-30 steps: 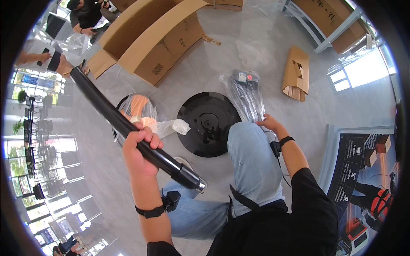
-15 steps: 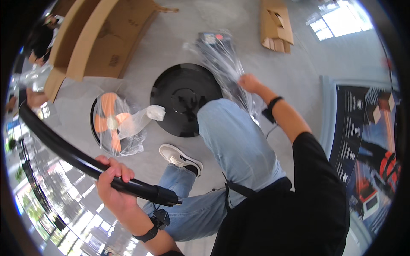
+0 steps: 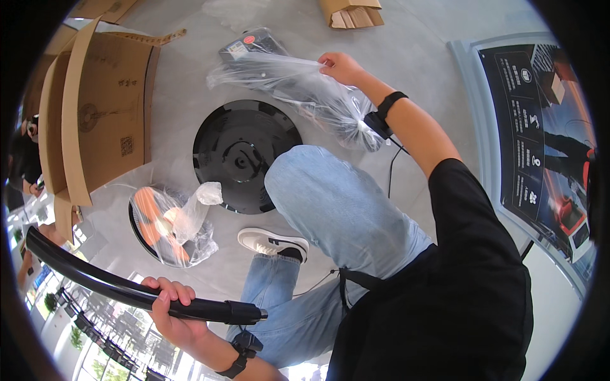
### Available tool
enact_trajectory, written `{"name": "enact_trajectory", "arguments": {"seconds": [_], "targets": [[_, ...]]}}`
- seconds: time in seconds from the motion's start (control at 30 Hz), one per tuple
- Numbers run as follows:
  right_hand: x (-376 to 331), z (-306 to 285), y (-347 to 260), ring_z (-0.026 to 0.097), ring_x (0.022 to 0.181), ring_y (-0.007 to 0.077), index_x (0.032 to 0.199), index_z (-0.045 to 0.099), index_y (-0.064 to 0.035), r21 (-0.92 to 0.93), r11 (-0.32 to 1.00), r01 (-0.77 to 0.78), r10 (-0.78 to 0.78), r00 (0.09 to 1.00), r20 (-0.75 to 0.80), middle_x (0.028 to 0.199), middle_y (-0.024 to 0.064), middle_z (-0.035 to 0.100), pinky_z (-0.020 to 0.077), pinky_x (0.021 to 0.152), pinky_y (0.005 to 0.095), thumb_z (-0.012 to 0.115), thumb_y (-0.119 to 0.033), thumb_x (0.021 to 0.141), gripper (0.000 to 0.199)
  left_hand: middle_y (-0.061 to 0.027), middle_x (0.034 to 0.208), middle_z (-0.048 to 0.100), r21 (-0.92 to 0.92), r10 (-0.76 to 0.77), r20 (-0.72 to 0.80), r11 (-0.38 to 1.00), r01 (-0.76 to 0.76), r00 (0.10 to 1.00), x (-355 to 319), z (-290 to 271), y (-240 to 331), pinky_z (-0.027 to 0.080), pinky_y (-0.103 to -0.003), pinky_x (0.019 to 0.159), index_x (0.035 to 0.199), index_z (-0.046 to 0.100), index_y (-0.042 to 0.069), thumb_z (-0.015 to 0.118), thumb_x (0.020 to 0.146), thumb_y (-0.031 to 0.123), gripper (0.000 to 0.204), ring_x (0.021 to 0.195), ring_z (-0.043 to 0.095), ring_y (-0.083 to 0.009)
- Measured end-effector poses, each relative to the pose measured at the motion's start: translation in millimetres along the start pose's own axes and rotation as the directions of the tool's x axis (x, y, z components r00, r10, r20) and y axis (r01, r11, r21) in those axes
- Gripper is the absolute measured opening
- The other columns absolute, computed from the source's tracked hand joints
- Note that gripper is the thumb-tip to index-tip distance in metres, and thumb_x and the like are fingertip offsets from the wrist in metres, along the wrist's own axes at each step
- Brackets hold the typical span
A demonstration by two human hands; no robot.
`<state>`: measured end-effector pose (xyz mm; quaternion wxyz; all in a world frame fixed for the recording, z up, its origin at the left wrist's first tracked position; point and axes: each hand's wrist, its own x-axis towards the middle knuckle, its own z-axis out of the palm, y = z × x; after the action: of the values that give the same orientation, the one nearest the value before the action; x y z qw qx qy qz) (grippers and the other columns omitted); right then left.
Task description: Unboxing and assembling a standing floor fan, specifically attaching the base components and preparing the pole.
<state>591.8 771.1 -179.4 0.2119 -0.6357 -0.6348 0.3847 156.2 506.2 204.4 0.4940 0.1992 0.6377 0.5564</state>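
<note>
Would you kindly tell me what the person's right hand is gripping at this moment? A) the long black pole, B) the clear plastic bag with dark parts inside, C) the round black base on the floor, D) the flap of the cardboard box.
B: the right hand pinches the top of the clear plastic bag, lifted above the round black base, while the left hand grips the black pole.

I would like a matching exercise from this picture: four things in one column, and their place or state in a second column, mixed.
Things:
1. black pole
2. clear plastic bag
3. round black base
4. cardboard box

Places or states:
A. lying flat on the floor
B. gripped in the left hand
C. open, on its side
D. pinched by the right hand

Pairs: 1-B, 2-D, 3-A, 4-C
</note>
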Motion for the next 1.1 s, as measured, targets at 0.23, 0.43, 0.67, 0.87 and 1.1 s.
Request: {"name": "enact_trajectory", "arguments": {"seconds": [0.23,0.43,0.67,0.87,1.1], "targets": [[-115,-47,13,0.066,0.078,0.0286,0.101,0.065,-0.0033,-0.092,0.994,-0.055,0.06,0.996,0.058,0.082,0.0134,0.067,0.0511,0.07,0.0401,0.074,-0.024,0.082,0.029,-0.0051,0.076,0.049,0.037,0.015,-0.022,0.999,-0.014,1.0,4,10,-4,0.044,-0.029,0.06,0.111,0.05,0.005,0.06,0.085,0.004,0.028,0.061,0.05,-0.0153],[-197,-31,14,0.068,0.093,0.0309,0.11,0.068,-0.0056,-0.117,0.991,0.059,-0.033,0.976,0.214,0.099,0.0165,0.069,0.0541,0.083,0.041,0.076,-0.021,0.08,0.034,-0.0043,0.075,0.051,0.177,0.045,-0.08,0.984,-0.03,0.996,3,21,-11,0.045,-0.028,0.063,0.11,0.051,0.004,0.06,0.087,0.002,0.025,0.063,0.052,-0.0139],[-207,-19,39,0.066,0.089,0.0268,0.103,0.065,-0.005,0.018,0.989,-0.148,0.143,0.976,0.164,0.095,0.0122,0.067,0.0523,0.082,0.0382,0.077,-0.013,0.076,0.031,-0.0094,0.08,0.057,0.25,0.004,-0.007,0.968,-0.002,1.0,14,30,-27,0.048,-0.03,0.063,0.11,0.053,0.0,0.066,0.082,0.0,0.032,0.063,0.057,-0.0192],[-201,-7,47,0.064,0.084,0.0145,0.098,0.06,-0.0014,0.196,0.939,-0.282,0.227,0.937,0.264,0.094,0.0054,0.065,0.052,0.074,0.0332,0.073,-0.008,0.081,0.023,-0.0065,0.079,0.059,0.578,-0.075,0.002,0.814,0.06,0.997,47,27,-51,0.048,-0.029,0.058,0.104,0.055,-0.001,0.072,0.08,0.003,0.03,0.06,0.058,-0.0156],[-203,-20,40,0.062,0.084,0.0123,0.101,0.063,-0.0001,0.417,0.852,-0.316,0.182,0.926,0.33,0.092,0.0042,0.066,0.0519,0.075,0.0303,0.068,-0.007,0.084,0.019,-0.0041,0.074,0.057,0.719,-0.241,0.023,0.678,0.151,0.97,35,38,-76,0.046,-0.028,0.054,0.099,0.056,-0.002,0.075,0.079,0.006,0.029,0.056,0.056,-0.0127]]}}
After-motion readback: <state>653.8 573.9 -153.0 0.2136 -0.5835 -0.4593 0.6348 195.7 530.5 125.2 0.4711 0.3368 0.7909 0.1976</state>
